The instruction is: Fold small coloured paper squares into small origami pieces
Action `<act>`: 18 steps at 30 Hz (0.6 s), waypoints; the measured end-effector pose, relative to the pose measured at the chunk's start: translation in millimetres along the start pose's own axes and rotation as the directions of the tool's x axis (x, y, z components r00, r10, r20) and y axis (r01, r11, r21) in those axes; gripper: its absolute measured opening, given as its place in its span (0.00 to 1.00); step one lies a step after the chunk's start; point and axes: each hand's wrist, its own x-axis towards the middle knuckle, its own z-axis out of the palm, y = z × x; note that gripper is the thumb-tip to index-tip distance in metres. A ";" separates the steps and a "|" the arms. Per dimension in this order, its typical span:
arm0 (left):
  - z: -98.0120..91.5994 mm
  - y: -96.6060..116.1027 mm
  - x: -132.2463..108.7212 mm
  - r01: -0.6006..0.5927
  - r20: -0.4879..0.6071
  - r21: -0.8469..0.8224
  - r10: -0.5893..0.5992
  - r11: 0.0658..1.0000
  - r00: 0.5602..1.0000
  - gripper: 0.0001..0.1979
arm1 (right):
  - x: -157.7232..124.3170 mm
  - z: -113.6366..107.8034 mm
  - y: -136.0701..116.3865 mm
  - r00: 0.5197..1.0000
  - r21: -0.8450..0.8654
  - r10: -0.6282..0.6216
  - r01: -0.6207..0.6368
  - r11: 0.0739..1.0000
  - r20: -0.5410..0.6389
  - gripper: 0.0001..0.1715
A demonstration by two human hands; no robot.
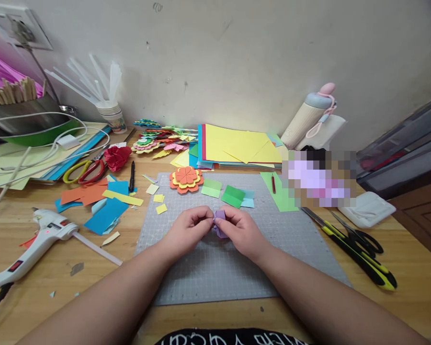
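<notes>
A small piece of folded purple paper (221, 231) is held over the grey cutting mat (237, 278). My left hand (190, 229) pinches its left edge between thumb and forefinger. From the other side my right hand (242, 231) grips it, thumb in front. Fingers hide part of the folds. Just beyond the hands lie a creased light green paper (211, 188), a darker green one (232, 196) and a light blue one (249, 198). To their left rests a layered orange and yellow paper flower (186, 179).
At left lie a white hot glue gun (39, 244), red and yellow-handled scissors (88, 171) and coloured paper scraps (107, 215). On the right are a utility knife (359, 254) and black scissors (362, 238). Paper sheets (240, 143) and a bottle (309, 117) stand along the wall.
</notes>
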 end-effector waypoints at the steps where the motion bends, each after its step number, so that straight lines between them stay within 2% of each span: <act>1: -0.5 -0.2 0.1 0.005 0.005 -0.019 -0.005 1.000 1.000 0.11 | 0.0 -0.2 -0.5 1.000 0.010 0.000 -0.001 1.000 0.006 0.11; 10: -1.9 -4.1 2.4 0.079 0.089 -0.228 -0.060 0.970 0.994 0.12 | -0.6 -1.6 -3.6 0.997 0.128 0.006 -0.015 0.992 0.076 0.11; 18: -1.5 -0.5 1.7 0.060 0.075 -0.216 -0.044 0.975 0.996 0.12 | -1.0 -0.8 -6.2 0.995 0.148 0.040 -0.053 0.987 0.091 0.13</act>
